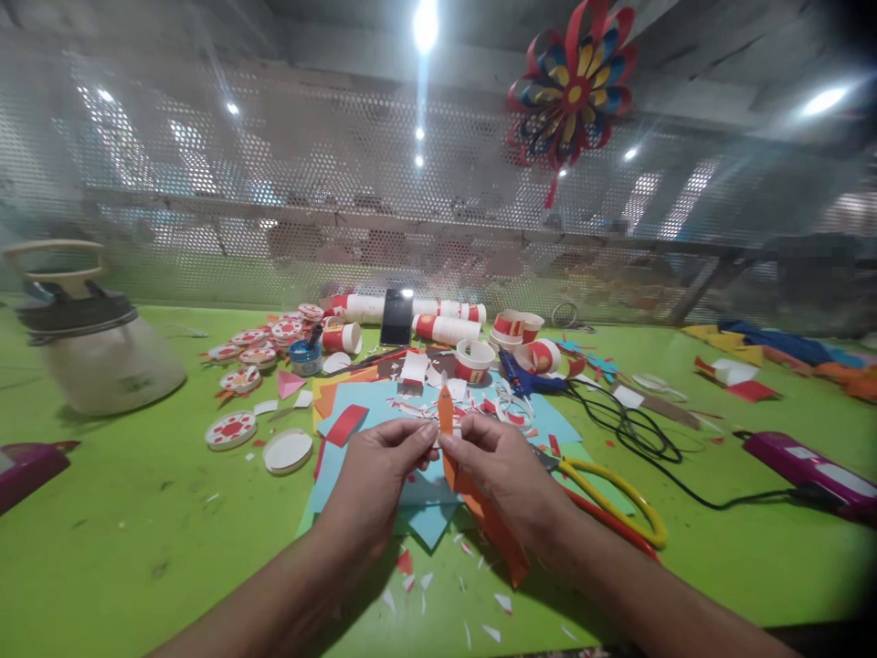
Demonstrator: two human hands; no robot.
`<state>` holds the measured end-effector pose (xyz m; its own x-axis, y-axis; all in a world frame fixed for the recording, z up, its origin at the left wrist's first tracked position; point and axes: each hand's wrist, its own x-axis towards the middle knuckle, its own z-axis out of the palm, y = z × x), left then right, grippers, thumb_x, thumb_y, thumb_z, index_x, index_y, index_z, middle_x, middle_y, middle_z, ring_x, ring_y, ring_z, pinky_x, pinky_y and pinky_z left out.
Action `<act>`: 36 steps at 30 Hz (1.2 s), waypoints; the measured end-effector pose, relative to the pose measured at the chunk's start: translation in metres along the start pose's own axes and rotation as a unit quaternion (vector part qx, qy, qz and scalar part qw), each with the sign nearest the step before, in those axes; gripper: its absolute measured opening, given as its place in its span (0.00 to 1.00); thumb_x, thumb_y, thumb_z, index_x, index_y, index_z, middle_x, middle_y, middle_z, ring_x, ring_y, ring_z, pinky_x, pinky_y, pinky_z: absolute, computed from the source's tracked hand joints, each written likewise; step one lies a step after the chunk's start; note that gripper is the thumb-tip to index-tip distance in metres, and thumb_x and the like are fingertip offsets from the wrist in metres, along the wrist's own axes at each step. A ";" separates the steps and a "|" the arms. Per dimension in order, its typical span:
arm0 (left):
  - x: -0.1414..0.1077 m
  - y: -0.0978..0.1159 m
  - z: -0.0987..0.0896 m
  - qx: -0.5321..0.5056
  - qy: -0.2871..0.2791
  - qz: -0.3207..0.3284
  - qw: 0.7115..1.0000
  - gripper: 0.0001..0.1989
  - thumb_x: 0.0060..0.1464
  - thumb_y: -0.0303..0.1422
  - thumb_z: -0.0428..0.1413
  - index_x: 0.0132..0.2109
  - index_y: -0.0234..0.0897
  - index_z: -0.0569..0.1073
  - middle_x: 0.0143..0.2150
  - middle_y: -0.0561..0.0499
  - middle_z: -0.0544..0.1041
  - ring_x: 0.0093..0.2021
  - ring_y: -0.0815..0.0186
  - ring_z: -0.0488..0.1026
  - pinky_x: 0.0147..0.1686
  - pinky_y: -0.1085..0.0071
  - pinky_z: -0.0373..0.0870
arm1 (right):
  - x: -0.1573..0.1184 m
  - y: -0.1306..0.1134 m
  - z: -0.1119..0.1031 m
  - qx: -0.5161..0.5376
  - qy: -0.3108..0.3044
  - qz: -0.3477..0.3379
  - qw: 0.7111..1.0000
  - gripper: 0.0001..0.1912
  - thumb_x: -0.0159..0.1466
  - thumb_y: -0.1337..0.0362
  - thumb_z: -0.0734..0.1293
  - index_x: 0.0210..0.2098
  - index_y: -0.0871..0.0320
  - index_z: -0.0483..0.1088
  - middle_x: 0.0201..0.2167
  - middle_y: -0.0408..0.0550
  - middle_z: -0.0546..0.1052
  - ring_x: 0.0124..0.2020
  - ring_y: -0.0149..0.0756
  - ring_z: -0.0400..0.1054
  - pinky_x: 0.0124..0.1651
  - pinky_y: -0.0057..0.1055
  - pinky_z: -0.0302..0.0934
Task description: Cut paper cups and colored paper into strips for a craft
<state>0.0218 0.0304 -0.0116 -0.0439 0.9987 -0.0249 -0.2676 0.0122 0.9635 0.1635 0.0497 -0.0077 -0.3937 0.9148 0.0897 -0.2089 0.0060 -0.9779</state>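
Observation:
My left hand (384, 471) and my right hand (503, 466) meet over light blue paper sheets (425, 525). Thumb and forefinger of my right hand pinch an orange paper strip (486, 516), which hangs down toward the table's front edge; its pointed upper end stands up between the hands. The fingers of my left hand are pressed together on a small white piece beside the strip, too small to make out fully. Scissors with yellow and red handles (613, 498) lie by my right wrist, partly under the forearm.
Round red-and-white discs (231, 429) lie at left near a large jug (102, 356). Paper cups (449, 329), a phone (396, 317) and a blue glue gun (524, 375) sit behind the hands. A black cable (627, 420) coils at right, near a purple device (812, 471).

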 end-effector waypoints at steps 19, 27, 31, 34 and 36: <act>0.000 0.002 0.000 -0.030 -0.005 -0.001 1.000 0.09 0.44 0.35 0.63 0.28 0.32 0.77 0.24 0.51 0.72 0.27 0.71 0.64 0.30 0.73 0.61 | -0.002 0.002 0.001 -0.018 0.001 0.000 1.000 0.13 0.58 0.57 0.70 0.27 0.59 0.67 0.24 0.41 0.69 0.26 0.29 0.61 0.31 0.29 0.56; 0.005 0.004 -0.004 -0.081 -0.042 -0.041 0.995 0.09 0.40 0.33 0.66 0.28 0.31 0.79 0.25 0.50 0.74 0.26 0.72 0.67 0.28 0.76 0.61 | 0.003 -0.008 -0.013 -0.047 -0.008 -0.009 0.999 0.16 0.61 0.53 0.67 0.27 0.59 0.71 0.25 0.42 0.69 0.29 0.31 0.62 0.35 0.30 0.59; 0.006 0.002 -0.005 -0.068 -0.055 -0.053 0.995 0.08 0.42 0.33 0.65 0.28 0.31 0.78 0.23 0.50 0.73 0.24 0.73 0.65 0.25 0.77 0.59 | 0.005 -0.010 -0.016 -0.059 -0.030 0.003 0.998 0.13 0.58 0.55 0.70 0.26 0.60 0.71 0.23 0.40 0.69 0.25 0.29 0.62 0.31 0.29 0.58; 0.006 0.002 -0.005 -0.070 -0.065 -0.052 0.994 0.08 0.43 0.32 0.65 0.28 0.31 0.77 0.23 0.51 0.73 0.25 0.73 0.66 0.26 0.78 0.59 | 0.003 -0.010 -0.016 -0.066 -0.029 0.006 0.997 0.11 0.56 0.58 0.71 0.25 0.59 0.72 0.20 0.39 0.70 0.23 0.28 0.63 0.31 0.29 0.58; 0.005 0.002 -0.005 -0.079 -0.071 -0.055 0.993 0.07 0.44 0.31 0.64 0.29 0.31 0.76 0.25 0.51 0.73 0.26 0.73 0.67 0.28 0.77 0.62 | 0.002 -0.010 -0.016 -0.070 -0.026 0.007 0.997 0.11 0.56 0.58 0.71 0.24 0.59 0.72 0.19 0.38 0.70 0.23 0.28 0.63 0.30 0.29 0.58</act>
<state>0.0165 0.0351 -0.0113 0.1276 0.9887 -0.0782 -0.4123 0.1246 0.9025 0.1791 0.0584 -0.0005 -0.4430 0.8927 0.0824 -0.0770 0.0537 -0.9956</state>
